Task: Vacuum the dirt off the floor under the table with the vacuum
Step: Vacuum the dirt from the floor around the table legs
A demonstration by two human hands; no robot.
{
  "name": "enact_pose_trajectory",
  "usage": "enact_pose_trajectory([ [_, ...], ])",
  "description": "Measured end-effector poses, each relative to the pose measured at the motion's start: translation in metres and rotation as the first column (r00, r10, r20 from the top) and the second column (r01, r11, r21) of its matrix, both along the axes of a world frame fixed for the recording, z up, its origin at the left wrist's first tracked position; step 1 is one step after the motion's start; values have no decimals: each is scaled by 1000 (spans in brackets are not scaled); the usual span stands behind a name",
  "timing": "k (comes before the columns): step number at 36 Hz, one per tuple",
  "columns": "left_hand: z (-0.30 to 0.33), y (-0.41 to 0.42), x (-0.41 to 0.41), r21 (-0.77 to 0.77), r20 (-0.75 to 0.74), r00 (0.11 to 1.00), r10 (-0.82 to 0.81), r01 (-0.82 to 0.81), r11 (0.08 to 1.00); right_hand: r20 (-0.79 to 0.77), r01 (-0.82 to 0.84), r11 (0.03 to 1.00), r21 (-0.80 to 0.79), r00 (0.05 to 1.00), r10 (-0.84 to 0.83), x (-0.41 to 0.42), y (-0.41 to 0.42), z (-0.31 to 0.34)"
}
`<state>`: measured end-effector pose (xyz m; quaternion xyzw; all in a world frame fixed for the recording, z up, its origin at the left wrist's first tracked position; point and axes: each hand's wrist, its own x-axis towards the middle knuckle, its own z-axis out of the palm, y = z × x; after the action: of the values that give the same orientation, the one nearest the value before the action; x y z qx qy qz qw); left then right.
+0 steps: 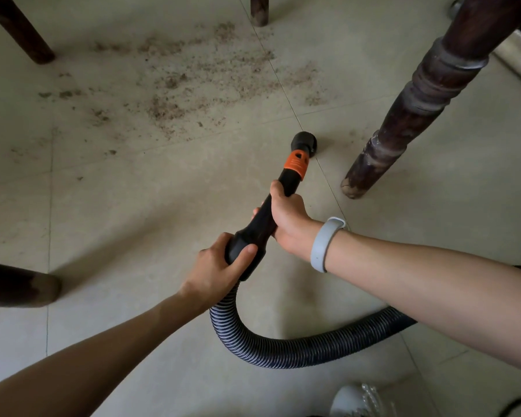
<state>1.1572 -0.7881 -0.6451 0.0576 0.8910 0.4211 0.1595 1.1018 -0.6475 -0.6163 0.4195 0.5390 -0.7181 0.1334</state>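
Brown dirt point(175, 85) lies scattered over the pale tiled floor point(133, 212) at the upper middle. A black vacuum wand point(262, 218) with an orange collar point(295, 164) points up and away from me. Its round black nozzle point(303, 142) sits on the floor just below and right of the dirt, near a table leg. My right hand point(286, 221) grips the wand's middle. My left hand point(220, 266) grips the wand's thick base, where the ribbed hose point(298, 350) joins it. The hose curves down and off to the right under my right forearm.
A turned dark wooden table leg point(409, 115) stands right of the nozzle. More dark legs stand at the top left point(21, 31), top middle point(259, 10) and left edge point(18, 284). A white shoe point(358, 400) shows at the bottom. A grey band point(325, 245) circles my right wrist.
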Motion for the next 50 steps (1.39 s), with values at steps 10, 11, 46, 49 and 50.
enact_pose_trajectory([
  [10,-3,21,-53,240,129,988,86,-115,964,-11,224,974,6,974,-224,-31,21,7],
  [11,-3,23,-60,256,144,986,88,-123,959,0,249,969,2,969,-249,-35,23,6],
  [46,-3,91,-134,8,44,994,97,-98,995,-50,284,944,169,959,-279,-103,81,4],
  [49,-5,96,-133,-31,44,998,52,-50,998,-23,285,930,231,958,-287,-97,86,-1],
  [50,-6,96,-131,-42,43,998,39,-38,998,-26,293,931,218,955,-294,-95,86,-3],
])
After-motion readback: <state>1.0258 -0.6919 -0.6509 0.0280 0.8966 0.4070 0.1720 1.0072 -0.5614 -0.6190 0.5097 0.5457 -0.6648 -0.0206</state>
